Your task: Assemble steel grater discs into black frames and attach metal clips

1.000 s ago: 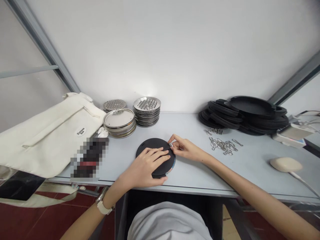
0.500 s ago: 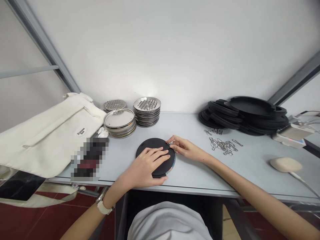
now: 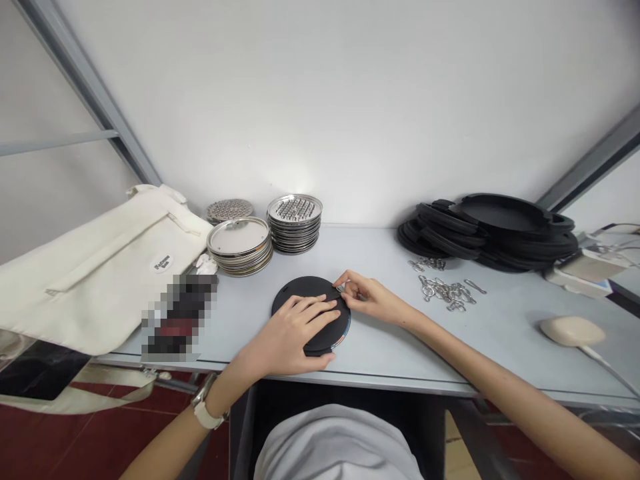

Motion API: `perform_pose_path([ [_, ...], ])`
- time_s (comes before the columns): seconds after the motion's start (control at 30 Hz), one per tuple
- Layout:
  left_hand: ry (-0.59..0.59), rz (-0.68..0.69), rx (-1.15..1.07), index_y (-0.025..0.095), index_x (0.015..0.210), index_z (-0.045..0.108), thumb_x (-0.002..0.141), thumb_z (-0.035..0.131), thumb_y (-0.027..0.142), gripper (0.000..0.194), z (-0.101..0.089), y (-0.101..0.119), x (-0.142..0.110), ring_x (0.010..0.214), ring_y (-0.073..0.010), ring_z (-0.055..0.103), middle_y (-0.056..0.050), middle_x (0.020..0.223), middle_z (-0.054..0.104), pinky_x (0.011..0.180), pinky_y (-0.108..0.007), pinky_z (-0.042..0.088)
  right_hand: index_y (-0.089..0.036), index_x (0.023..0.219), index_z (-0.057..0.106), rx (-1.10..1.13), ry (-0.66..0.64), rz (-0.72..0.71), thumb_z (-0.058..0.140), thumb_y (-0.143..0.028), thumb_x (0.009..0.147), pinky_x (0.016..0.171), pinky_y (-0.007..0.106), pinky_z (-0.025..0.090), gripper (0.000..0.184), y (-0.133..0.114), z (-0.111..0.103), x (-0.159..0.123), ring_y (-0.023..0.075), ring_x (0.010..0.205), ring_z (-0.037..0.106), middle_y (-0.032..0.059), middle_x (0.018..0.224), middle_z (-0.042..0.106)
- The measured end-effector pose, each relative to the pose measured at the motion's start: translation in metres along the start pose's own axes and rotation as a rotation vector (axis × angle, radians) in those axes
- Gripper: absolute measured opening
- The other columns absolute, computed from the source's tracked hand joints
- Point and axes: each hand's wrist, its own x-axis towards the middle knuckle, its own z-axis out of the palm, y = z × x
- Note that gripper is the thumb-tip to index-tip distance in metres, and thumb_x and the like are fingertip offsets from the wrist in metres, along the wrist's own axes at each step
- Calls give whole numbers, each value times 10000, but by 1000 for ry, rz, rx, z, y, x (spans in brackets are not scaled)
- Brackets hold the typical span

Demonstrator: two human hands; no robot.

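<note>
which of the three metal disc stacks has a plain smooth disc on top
The front stack, between the white bag and the tall stack; both other stacks are topped by discs full of holes or teeth.

Widest passage at middle of the table, sides more crowded

On the tabletop (image 3: 365,250), an open lane is seen between the stack of grater discs (image 3: 295,210) and the pile of black trays (image 3: 500,217), and the wall (image 3: 350,120) is reached by it. At its front, the way is blocked by the black disc (image 3: 305,285), the left hand (image 3: 293,330) and the right hand (image 3: 373,299). The front right part is crossed by the right forearm (image 3: 460,348). Beyond it, some room is found between the metal clips (image 3: 445,290) and the white oval device (image 3: 573,330). The left side is closed by the cream bag (image 3: 110,273) and the stack of flat metal discs (image 3: 239,239).
</note>
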Motion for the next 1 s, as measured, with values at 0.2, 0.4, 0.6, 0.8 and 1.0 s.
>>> perform_pose_path([
  [0.2, -2, 2, -2, 234, 1350, 418, 798, 597, 396, 602, 0, 0, 0, 1336, -256, 346, -49, 1392, 474, 1066, -427, 291, -192, 1072, 478, 28, 3, 12, 484, -379, 894, 569, 220, 317, 258, 1, 1, 0, 95, 582, 358, -71, 633, 419],
  [0.4, 4, 0, -7, 235, 1350, 419, 799, 602, 404, 605, 0, 0, 0, 1333, -265, 350, -59, 1391, 475, 1066, -429, 289, -196, 1070, 471, 7, 4, 17, 479, -345, 896, 563, 220, 312, 230, -2, 1, -1, 95, 584, 362, -69, 630, 419],
  [0.6, 11, 5, -1, 242, 1343, 425, 798, 603, 402, 595, 0, 0, 0, 1329, -260, 358, -56, 1385, 481, 1064, -425, 300, -197, 1027, 483, 9, 13, 22, 462, -339, 902, 549, 221, 307, 190, -3, 1, -1, 94, 565, 349, -72, 611, 417],
  [0.8, 16, 1, 7, 237, 1349, 418, 799, 601, 404, 603, 0, 0, 0, 1332, -258, 353, -54, 1383, 482, 1064, -422, 299, -197, 1088, 513, -41, 39, 9, 451, -375, 921, 568, 228, 336, 252, -5, 0, -1, 103, 580, 394, -63, 624, 424],
  [1.0, 16, -4, 6, 238, 1356, 409, 797, 604, 396, 613, 0, 0, 1, 1330, -260, 357, -57, 1386, 478, 1065, -421, 297, -193, 1149, 560, -89, 52, 10, 446, -380, 930, 618, 245, 392, 309, -8, -3, 0, 120, 631, 460, -30, 674, 515],
])
